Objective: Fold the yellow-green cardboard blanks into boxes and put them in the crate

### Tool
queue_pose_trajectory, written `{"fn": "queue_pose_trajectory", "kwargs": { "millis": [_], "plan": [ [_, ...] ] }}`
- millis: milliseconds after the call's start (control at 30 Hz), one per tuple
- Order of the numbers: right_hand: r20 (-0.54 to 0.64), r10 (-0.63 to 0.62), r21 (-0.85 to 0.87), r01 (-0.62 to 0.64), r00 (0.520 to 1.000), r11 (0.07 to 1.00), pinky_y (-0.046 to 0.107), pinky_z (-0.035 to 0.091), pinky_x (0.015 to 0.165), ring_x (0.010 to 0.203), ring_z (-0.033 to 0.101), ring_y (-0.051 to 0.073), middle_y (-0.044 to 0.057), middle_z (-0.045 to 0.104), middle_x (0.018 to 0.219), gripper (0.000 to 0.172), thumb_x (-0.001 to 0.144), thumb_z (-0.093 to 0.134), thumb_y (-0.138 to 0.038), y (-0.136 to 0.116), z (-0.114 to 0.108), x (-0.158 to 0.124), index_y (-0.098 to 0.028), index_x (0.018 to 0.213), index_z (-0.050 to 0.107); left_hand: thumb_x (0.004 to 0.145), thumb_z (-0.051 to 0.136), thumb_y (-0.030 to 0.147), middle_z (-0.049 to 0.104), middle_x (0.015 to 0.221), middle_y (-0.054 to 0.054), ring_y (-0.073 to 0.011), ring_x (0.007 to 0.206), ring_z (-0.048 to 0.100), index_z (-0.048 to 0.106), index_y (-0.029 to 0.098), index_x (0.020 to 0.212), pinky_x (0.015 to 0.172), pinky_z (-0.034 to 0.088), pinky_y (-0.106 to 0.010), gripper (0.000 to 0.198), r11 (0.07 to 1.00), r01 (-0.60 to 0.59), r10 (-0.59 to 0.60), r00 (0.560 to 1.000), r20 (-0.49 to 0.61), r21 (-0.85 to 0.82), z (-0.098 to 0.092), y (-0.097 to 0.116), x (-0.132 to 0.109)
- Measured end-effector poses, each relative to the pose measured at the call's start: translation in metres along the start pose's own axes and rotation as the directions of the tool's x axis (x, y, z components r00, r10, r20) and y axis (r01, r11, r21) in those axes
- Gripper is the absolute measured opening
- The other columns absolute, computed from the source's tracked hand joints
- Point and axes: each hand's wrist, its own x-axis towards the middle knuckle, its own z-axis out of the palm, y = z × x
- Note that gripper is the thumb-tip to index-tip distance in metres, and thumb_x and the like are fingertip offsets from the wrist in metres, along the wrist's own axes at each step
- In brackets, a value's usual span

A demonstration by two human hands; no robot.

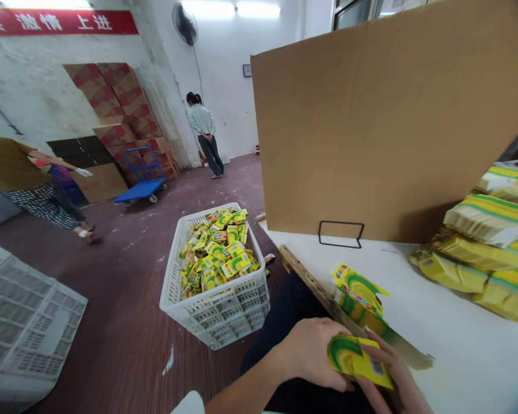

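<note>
- Left of the hands, near the knees, a white crate (228, 323) holds a heap of yellow packets (224, 253); it is within an easy turn of the left side, so that elbow is best kept clear of its rim.
- The left hand (313, 353) is closed around the left end of a small yellow box (354, 357); a light, steady grip should serve, as thin card would likely crease if squeezed.
- That box lies between both hands, over the lap, tilted; whether it is filled cannot be told. Holding it closer to level would probably help.
- The right hand (399, 376) grips the other end, fingers across its printed face; pressing near a folded edge seems safer than mid-panel.
- Just beyond the hands, yellow cartons (357, 290) rest by the edge of the table (470, 356); knuckles should stay off them.
- Right of and beyond the right hand, stacked flat cartons (487, 244) look easy to topple, so reach gently.
</note>
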Motion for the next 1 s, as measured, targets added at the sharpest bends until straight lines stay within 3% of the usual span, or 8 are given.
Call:
{"fn": "queue_pose_trajectory", "kwargs": {
  "millis": [133,233,300,367,433,600,733,1000],
  "plan": [
    [-0.068,0.129,0.046,-0.126,0.989,0.991,0.041,0.058,0.101,0.122,0.066,0.032,0.017,0.063,0.138,0.058,0.091,0.063,-0.045,-0.005,0.022,-0.006,-0.017,0.139,0.049,0.048,0.091,0.046,0.073,0.108,-0.01,-0.033,0.098,0.069,0.07,0.019,0.114,0.093,0.052,-0.043,0.074,0.995,0.012,-0.014,1.0,-0.014,-0.098,0.004,-0.004,-0.004],
    [-0.041,0.17,0.043,-0.168,0.985,0.985,0.037,0.062,0.088,0.11,0.072,0.03,0.015,0.067,0.132,0.06,0.09,0.063,-0.049,-0.002,0.015,-0.003,-0.018,0.14,0.049,0.053,0.092,0.044,0.072,0.102,-0.007,-0.0249,0.091,0.067,0.068,0.02,0.112,0.086,0.053,-0.036,0.068,0.845,-0.027,-0.17,0.933,-0.316,-0.534,-0.005,-0.018,-0.01],
    [-0.087,0.224,-0.025,-0.227,0.971,0.974,0.036,0.064,0.071,0.091,0.076,0.028,0.011,0.073,0.117,0.052,0.091,0.058,-0.056,0.006,-0.001,0.003,-0.023,0.13,0.059,0.066,0.087,0.044,0.07,0.106,-0.006,-0.0208,0.094,0.066,0.065,0.021,0.114,0.086,0.053,-0.032,0.057,0.567,-0.229,-0.477,0.692,-0.541,-0.792,-0.02,-0.032,-0.012],
    [-0.197,0.285,-0.174,-0.32,0.938,0.931,0.038,0.059,0.058,0.075,0.074,0.028,0.01,0.074,0.107,0.052,0.09,0.051,-0.065,0.014,-0.017,0.014,-0.026,0.121,0.066,0.078,0.078,0.044,0.067,0.115,-0.008,-0.0193,0.103,0.065,0.063,0.022,0.113,0.091,0.052,-0.03,0.045,0.331,-0.444,-0.743,0.421,-0.52,-0.832,-0.033,-0.045,-0.012],
    [-0.297,0.272,-0.319,-0.364,0.915,0.875,0.044,0.057,0.058,0.076,0.072,0.032,0.014,0.072,0.108,0.062,0.091,0.043,-0.071,0.022,-0.025,0.03,-0.024,0.123,0.067,0.085,0.072,0.041,0.064,0.122,-0.012,-0.0199,0.107,0.065,0.061,0.02,0.112,0.092,0.054,-0.032,0.035,0.218,-0.495,-0.843,0.338,-0.418,-0.841,-0.036,-0.053,-0.012],
    [-0.285,0.056,-0.542,-0.209,0.957,0.814,0.053,0.053,0.082,0.095,0.068,0.038,0.019,0.071,0.1,0.067,0.099,0.028,-0.059,0.034,-0.013,0.065,-0.013,0.118,0.073,0.086,0.072,0.02,0.067,0.117,-0.016,-0.0194,0.086,0.07,0.06,0.015,0.116,0.071,0.058,-0.031,0.033,0.077,-0.248,-0.826,0.527,-0.201,-0.966,-0.005,-0.045,-0.008],
    [-0.284,0.061,-0.594,-0.225,0.957,0.773,0.048,0.052,0.075,0.084,0.067,0.034,0.014,0.072,0.097,0.053,0.099,0.037,-0.054,0.039,-0.008,0.067,-0.02,0.104,0.078,0.081,0.078,0.022,0.072,0.102,-0.012,-0.0138,0.072,0.068,0.065,0.012,0.111,0.06,0.053,-0.023,0.034,0.103,-0.119,-0.747,0.647,-0.156,-0.988,0.01,-0.034,-0.006],
    [-0.238,0.105,-0.648,-0.239,0.965,0.723,0.047,0.052,0.069,0.083,0.065,0.035,0.016,0.069,0.105,0.045,0.096,0.045,-0.049,0.036,-0.013,0.079,-0.02,0.12,0.07,0.053,0.094,0.049,0.073,0.083,-0.007,-0.0106,0.061,0.064,0.07,0.012,0.095,0.054,0.048,-0.02,0.06,0.181,-0.062,-0.683,0.71,-0.171,-0.982,0.011,-0.038,-0.008]
  ]
}}
